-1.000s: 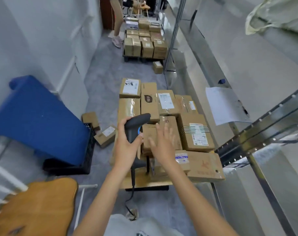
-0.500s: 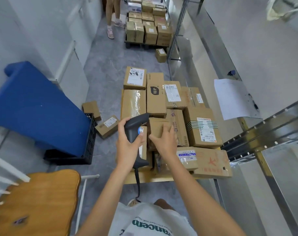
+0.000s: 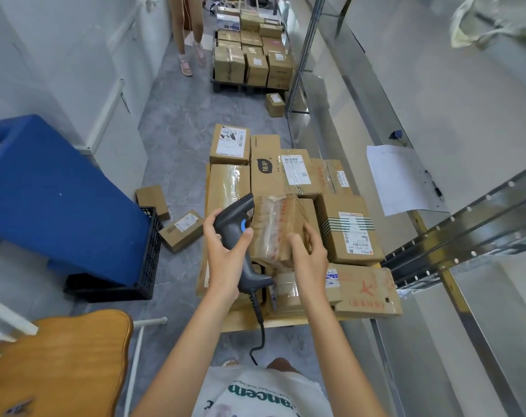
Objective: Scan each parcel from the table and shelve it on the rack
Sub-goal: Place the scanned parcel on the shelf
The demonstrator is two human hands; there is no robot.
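Observation:
My left hand (image 3: 225, 254) grips a dark grey corded barcode scanner (image 3: 236, 227) with a blue button, its head tilted toward a small taped cardboard parcel (image 3: 275, 228). My right hand (image 3: 308, 255) holds that parcel by its near right side, lifted above the pile. Several other cardboard parcels (image 3: 349, 230) lie packed on the low wooden table (image 3: 240, 322) below. The metal rack (image 3: 454, 236) runs along the right side, its shelf rail level with the table.
A blue padded piece (image 3: 54, 200) on a black crate (image 3: 149, 260) stands left, and a wooden chair seat (image 3: 51, 362) is at lower left. Loose boxes (image 3: 182, 230) lie on the floor. Further off stand a pallet of boxes (image 3: 252, 61) and a person's legs (image 3: 189, 31).
My right hand went from resting on the pile to grasping the small parcel and lifting it up beside the scanner. The view tilted down slightly.

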